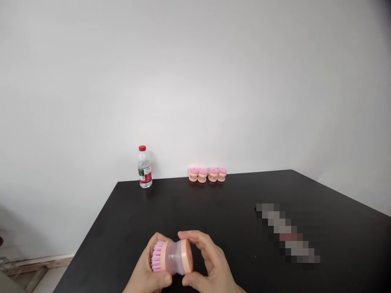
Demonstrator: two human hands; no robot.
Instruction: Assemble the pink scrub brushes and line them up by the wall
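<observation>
Black tabletop (183,207) beneath a peach-banded, clear-waisted, pink-bristled brush (174,258) in the grip of both hands (142,270) (217,264).

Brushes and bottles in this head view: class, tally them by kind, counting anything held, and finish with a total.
Brushes: 5, made up of 4 pink-bristled brushes at the back of the black table and 1 held brush between the left hand and right hand
Bottles: 1, a red-capped bottle
Total: 6
</observation>
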